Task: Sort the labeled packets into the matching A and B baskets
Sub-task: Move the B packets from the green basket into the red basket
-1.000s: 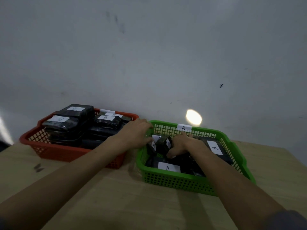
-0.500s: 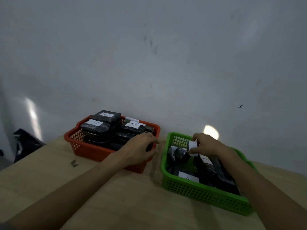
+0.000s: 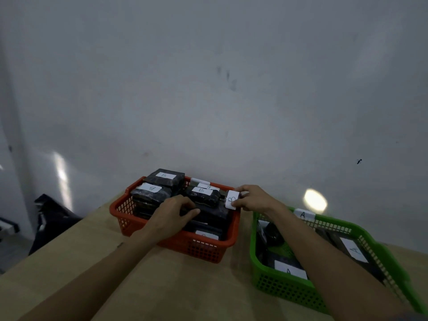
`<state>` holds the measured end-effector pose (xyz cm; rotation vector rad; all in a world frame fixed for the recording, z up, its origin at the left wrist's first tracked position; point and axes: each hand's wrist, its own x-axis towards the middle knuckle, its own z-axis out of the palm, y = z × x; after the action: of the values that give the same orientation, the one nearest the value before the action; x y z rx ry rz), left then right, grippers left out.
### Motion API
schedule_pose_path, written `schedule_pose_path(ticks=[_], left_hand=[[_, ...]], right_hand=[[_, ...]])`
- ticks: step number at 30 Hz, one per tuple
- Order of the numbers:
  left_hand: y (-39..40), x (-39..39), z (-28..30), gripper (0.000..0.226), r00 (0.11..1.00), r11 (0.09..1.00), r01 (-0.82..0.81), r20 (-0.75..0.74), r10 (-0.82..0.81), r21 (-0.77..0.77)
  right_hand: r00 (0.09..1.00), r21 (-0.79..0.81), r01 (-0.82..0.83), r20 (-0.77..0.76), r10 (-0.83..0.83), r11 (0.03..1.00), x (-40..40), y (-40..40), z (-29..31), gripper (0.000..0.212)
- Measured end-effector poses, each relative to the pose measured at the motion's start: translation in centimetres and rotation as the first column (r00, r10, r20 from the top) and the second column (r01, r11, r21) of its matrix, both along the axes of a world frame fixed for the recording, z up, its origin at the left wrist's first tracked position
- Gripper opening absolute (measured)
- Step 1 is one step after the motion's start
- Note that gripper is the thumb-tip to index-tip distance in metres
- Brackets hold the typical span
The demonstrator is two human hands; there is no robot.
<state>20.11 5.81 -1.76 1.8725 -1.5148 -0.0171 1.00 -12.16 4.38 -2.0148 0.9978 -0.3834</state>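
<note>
An orange basket [image 3: 203,250] on the wooden table holds several black packets with white B labels. To its right stands a green basket [image 3: 287,289] tagged A, with black A-labelled packets inside. My right hand [image 3: 253,199] holds a black packet with a B label [image 3: 232,199] over the orange basket's far right corner. My left hand [image 3: 174,213] rests on the black packets in the orange basket, fingers curled over them.
A grey wall [image 3: 231,100] rises right behind both baskets. A black bag [image 3: 52,216] lies off the table's left edge. Bare tabletop [image 3: 162,286] lies in front of the baskets.
My right hand lifted a B-labelled packet out of the green basket and carried it left over the orange basket. My left hand moved from the orange basket's rim onto its packets.
</note>
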Motion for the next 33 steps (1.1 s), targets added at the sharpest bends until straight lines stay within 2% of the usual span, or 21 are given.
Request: schedule_pose_path(ticks=[3, 6, 11, 16, 18, 21, 23, 25, 28, 31, 33], left_hand=[[-0.6, 0.2, -0.8, 0.024, 1.000, 1.000, 0.003, 0.017, -0.003, -0.003], [-0.8, 0.4, -1.4, 0.028, 0.999, 1.000, 0.001, 0.032, -0.001, 0.003], [-0.9, 0.4, -1.6, 0.029, 0.997, 1.000, -0.022, 0.074, 0.021, 0.021], [-1.0, 0.1, -1.7, 0.039, 0.994, 0.998, -0.043, 0.104, 0.039, 0.035], [-0.8, 0.0, -1.7, 0.046, 0.992, 0.998, -0.046, 0.118, 0.041, 0.044], [-0.7, 0.0, -1.6, 0.053, 0.991, 0.998, -0.042, 0.128, 0.036, 0.045], [-0.7, -0.2, -1.4, 0.050, 0.988, 0.999, -0.047, 0.146, 0.043, 0.022], [-0.7, -0.8, -1.2, 0.045, 0.979, 0.998, -0.056, 0.197, 0.061, -0.029], [-0.1, -2.3, -1.1, 0.046, 0.950, 0.991, -0.004, 0.310, 0.046, -0.133], [0.7, -4.8, -0.6, 0.050, 0.935, 0.984, 0.110, 0.350, -0.055, -0.139], [0.6, -6.9, 0.0, 0.049, 0.931, 0.977, 0.172, 0.346, -0.119, -0.126]], right_hand=[[0.997, -0.129, -0.011, -0.078, 0.001, 0.992, 2.4, -1.3, -0.8, 0.037], [0.967, -0.254, -0.089, -0.254, 0.022, 0.963, 3.7, -2.5, -1.5, 0.036], [0.884, -0.321, -0.238, -0.463, 0.068, 0.917, 3.7, -3.7, -2.5, 0.034], [0.804, -0.349, -0.284, -0.594, 0.024, 0.893, 4.2, -3.7, -2.9, 0.052], [0.820, -0.358, -0.259, -0.573, 0.008, 0.897, 4.0, -3.0, -2.8, 0.054], [0.933, -0.427, -0.136, -0.358, -0.029, 0.894, 2.2, -2.2, -1.9, 0.041], [0.967, -0.498, -0.060, -0.243, -0.073, 0.865, -0.5, -1.5, -0.7, 0.038], [0.949, -0.530, -0.069, -0.296, -0.109, 0.845, -4.0, -1.4, 0.5, 0.028], [0.835, -0.396, -0.188, -0.547, -0.066, 0.899, -9.3, -1.0, 1.9, 0.025], [0.762, -0.182, -0.273, -0.640, 0.097, 0.945, -12.1, 0.6, 0.5, 0.038], [0.690, -0.129, -0.321, -0.711, 0.139, 0.938, -12.4, 2.0, -2.1, 0.050]])
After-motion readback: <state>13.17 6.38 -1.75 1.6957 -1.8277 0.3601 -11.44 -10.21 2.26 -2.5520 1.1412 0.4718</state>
